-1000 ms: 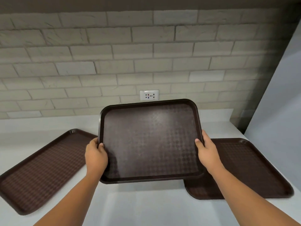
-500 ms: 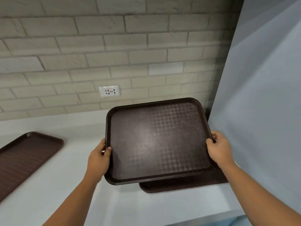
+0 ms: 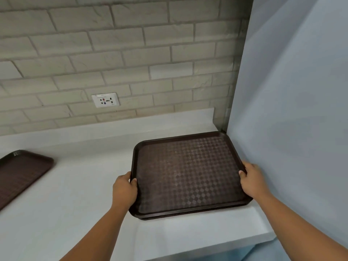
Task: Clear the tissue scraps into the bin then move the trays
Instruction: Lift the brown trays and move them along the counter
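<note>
The left hand (image 3: 124, 191) and right hand (image 3: 252, 182) grip opposite rims of the top tray (image 3: 188, 172), holding it level. It sits at centre-right, seemingly stacked squarely on a second tray (image 3: 188, 216) beside the blue wall (image 3: 291, 110). A third tray (image 3: 20, 172) lies at far left.

brown tray (image 3: 188, 176) | flat atop second tray (image 3: 154, 217) | third tray (image 3: 18, 172) far left
</note>
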A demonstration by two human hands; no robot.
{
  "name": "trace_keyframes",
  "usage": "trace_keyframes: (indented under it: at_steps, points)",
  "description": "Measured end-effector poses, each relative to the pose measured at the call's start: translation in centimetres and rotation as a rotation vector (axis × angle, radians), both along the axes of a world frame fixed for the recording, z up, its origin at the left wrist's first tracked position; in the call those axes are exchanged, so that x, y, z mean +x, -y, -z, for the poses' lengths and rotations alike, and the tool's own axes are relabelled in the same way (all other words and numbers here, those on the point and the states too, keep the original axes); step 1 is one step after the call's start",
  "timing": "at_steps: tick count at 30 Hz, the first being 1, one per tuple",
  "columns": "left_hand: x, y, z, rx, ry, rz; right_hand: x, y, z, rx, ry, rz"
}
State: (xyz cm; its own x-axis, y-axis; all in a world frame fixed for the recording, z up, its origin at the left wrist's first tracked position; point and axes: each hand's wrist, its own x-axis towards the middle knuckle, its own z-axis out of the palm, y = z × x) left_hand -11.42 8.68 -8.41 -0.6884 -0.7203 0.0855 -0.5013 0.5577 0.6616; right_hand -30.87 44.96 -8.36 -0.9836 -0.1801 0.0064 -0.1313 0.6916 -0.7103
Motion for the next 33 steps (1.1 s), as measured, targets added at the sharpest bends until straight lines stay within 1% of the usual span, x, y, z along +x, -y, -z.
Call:
trace_keyframes:
  at_steps: [3,7,12,27,31,33]
  points:
    - [-0.3,-0.7,0.7,-0.031,0.075,-0.035,-0.5,-0.1,1.0,-0.015,0.042,-0.021]
    - [-0.6,-1.4,1.3,-0.030,0.122,-0.046,-0.4,-0.1,1.8,-0.029,0.067,-0.019]
    - [-0.6,-1.3,2.1,-0.033,0.163,-0.038,-0.7,-0.1,2.2,0.010,0.044,-0.031]
    - [-1.2,-1.8,3.7,-0.023,0.213,-0.078,-1.5,0.1,3.6,0.044,-0.019,-0.019]
    - [-1.0,-0.7,3.9,0.058,0.188,-0.062,-1.6,0.2,3.7,0.081,-0.008,-0.010]
    - [-0.7,-0.3,3.6,0.079,0.173,-0.060,-1.4,0.6,3.4,0.163,-0.057,0.001]
